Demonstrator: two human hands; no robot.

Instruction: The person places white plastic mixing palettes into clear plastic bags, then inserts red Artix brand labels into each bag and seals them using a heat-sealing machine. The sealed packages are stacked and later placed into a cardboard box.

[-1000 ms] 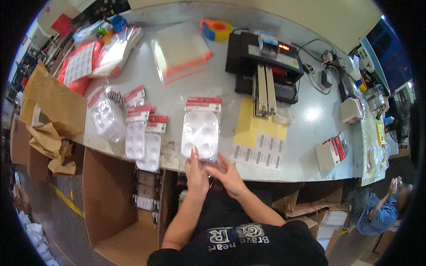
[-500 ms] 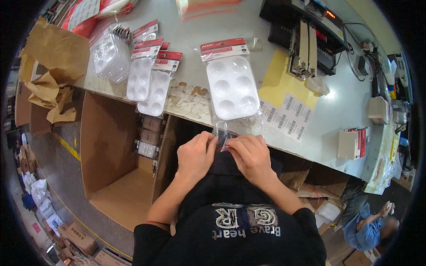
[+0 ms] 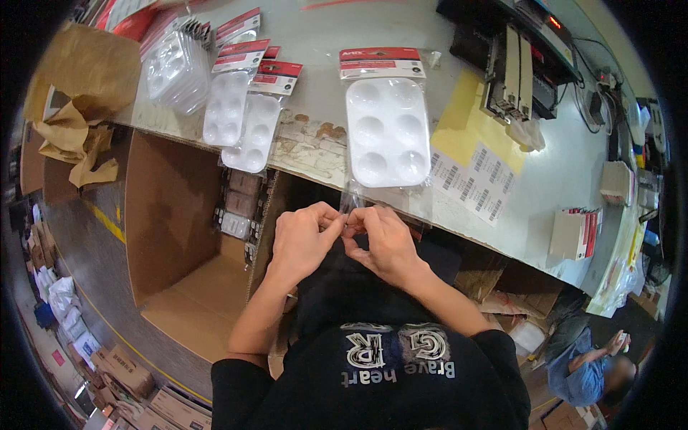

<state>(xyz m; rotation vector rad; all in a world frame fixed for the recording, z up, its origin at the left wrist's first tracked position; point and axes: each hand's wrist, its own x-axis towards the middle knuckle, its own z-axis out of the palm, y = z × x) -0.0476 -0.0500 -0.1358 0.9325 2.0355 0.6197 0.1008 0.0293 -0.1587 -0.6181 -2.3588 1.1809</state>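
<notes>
A white paint palette (image 3: 389, 132) with round wells lies at the table's front edge inside a clear plastic bag (image 3: 353, 201). A red and white header card (image 3: 381, 68) sits at the bag's far end. The bag's near end hangs over the edge toward me. There my left hand (image 3: 301, 236) pinches the film between thumb and fingers. Close against it, my right hand (image 3: 387, 244) has thumb and fingertips pressed together on the same end. The film between the fingertips is mostly hidden.
Left of the palette lie bagged palettes (image 3: 226, 107) and a stack of palettes (image 3: 168, 75). To the right are a label sheet (image 3: 476, 179), a black machine (image 3: 519, 72) and header cards (image 3: 573, 233). An open cardboard box (image 3: 172, 215) stands below. A person (image 3: 580, 369) is at lower right.
My hands have drawn closer together at the bag's near end, the right shifting left. The palette and table appear slightly shifted in view, with the palette straighter.
</notes>
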